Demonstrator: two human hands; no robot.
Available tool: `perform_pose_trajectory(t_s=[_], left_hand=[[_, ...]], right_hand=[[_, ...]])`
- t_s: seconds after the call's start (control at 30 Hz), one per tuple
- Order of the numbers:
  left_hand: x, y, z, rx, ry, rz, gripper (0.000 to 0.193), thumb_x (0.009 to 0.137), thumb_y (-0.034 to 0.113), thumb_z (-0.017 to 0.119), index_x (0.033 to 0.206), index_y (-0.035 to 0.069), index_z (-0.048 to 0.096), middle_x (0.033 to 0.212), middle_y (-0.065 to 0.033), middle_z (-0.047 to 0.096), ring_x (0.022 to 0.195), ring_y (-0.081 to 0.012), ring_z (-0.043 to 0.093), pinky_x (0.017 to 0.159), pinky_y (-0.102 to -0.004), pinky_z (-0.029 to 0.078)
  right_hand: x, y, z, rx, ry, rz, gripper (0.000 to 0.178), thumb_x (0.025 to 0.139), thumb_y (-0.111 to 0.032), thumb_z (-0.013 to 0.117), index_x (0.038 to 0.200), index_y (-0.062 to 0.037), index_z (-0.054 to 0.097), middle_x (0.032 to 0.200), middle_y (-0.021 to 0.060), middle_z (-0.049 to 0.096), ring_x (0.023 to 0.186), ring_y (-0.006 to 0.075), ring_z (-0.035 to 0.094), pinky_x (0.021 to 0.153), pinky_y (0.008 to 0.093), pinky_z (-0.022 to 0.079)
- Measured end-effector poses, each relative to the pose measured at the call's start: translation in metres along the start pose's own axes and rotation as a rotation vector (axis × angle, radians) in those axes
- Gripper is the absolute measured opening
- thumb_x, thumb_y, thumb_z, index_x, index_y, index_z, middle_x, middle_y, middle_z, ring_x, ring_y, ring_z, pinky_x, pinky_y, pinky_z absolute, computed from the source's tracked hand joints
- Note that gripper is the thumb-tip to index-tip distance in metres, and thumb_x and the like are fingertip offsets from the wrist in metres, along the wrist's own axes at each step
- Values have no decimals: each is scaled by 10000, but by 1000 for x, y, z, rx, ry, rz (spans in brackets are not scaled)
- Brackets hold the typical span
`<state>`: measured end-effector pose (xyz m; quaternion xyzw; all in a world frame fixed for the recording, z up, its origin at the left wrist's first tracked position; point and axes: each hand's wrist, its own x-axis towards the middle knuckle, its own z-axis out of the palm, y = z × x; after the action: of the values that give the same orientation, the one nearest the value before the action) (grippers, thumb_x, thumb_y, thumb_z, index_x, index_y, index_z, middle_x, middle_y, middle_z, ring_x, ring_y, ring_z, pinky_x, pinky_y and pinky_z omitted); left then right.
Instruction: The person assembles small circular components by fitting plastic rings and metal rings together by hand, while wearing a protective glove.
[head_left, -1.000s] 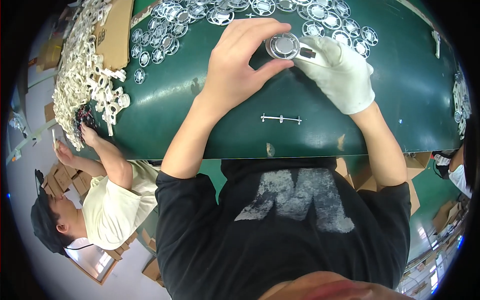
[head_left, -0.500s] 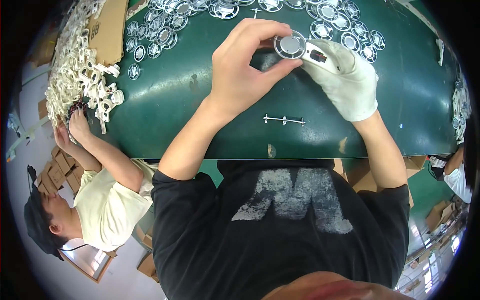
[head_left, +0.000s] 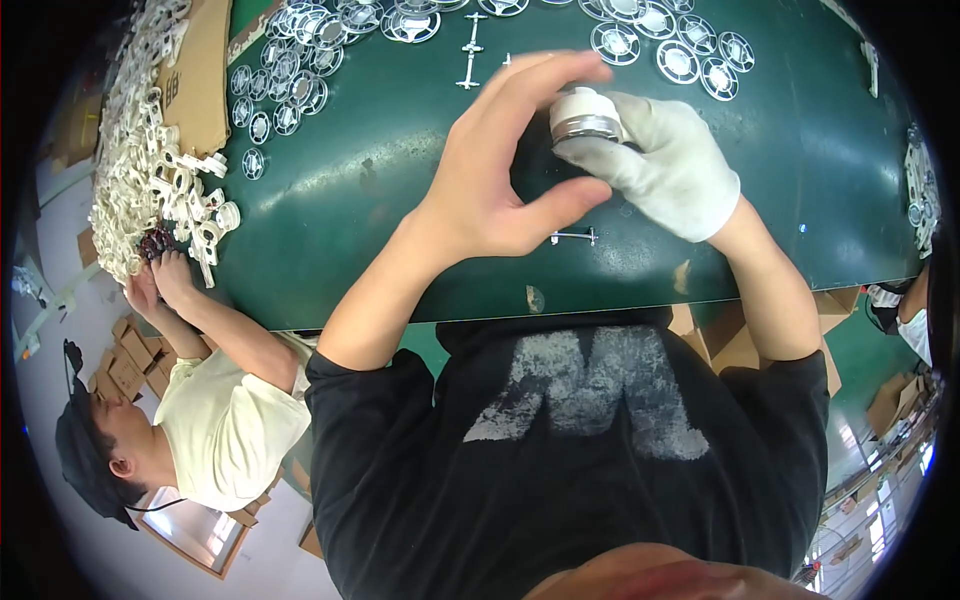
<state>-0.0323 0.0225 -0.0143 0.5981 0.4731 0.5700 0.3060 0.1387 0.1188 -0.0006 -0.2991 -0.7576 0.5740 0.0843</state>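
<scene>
In my gloved right hand (head_left: 680, 165) is a rounded white plastic part with a silver metal rim (head_left: 584, 115). The glove's fingers wrap its right side and lower edge, hiding the rest of it. My bare left hand (head_left: 490, 175) curves around the part's left side, with thumb and fingers spread wide and a gap between them and the part. Just below the hands, a thin metal bar with small end pieces (head_left: 576, 237) lies on the green table (head_left: 380, 240), partly covered by my left hand.
Many silver spoked rings (head_left: 300, 88) lie along the table's far side. A longer metal bar (head_left: 470, 50) is near them. White plastic parts (head_left: 135, 190) are heaped at the left beside a cardboard sheet (head_left: 197, 85). A co-worker's hands (head_left: 165, 280) work at that heap.
My left hand has let go of the silver disc's edge and spread its fingers. The white part has turned, now showing its side, and come slightly nearer me.
</scene>
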Motion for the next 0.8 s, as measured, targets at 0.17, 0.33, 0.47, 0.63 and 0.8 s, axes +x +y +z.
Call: perform_pose_trajectory(t_s=[0.17,0.33,0.47,0.63,0.8], left_hand=[[0,-2,5,-259,10,-184,243,919,-22,709,1162,-6,717,1240,-73,715,976,-81,659,799,-209,525],[9,-7,-6,-221,-70,-196,246,932,-5,699,1177,-15,699,1242,-109,693,1064,-149,657,895,-275,531],[29,-11,-49,97,-2,-322,234,855,178,805,1050,56,765,1027,-57,702,952,-100,646,781,-247,529],[83,-24,-143,111,398,-402,292,1006,260,654,1134,3,709,905,-41,696,759,-113,623,676,-249,495],[69,-25,-195,706,609,-114,364,910,206,725,1188,-25,687,995,-160,739,948,-253,717,841,-367,566]], right_hand=[[-5,0,3,-409,151,-190,268,947,-355,689,1090,-129,710,834,128,721,776,326,715,672,406,559],[0,2,11,-466,197,-148,330,966,-409,637,1117,-119,680,817,133,713,775,354,707,671,441,555],[1,-17,10,-302,160,31,522,887,-457,698,1291,-129,652,927,126,732,897,314,718,838,392,544],[-3,-11,14,-350,163,-16,353,936,-289,679,1226,-89,692,923,107,749,841,222,723,824,327,535],[-1,1,15,-361,184,-8,275,939,-261,679,1167,-114,724,933,104,756,847,225,727,818,315,536]])
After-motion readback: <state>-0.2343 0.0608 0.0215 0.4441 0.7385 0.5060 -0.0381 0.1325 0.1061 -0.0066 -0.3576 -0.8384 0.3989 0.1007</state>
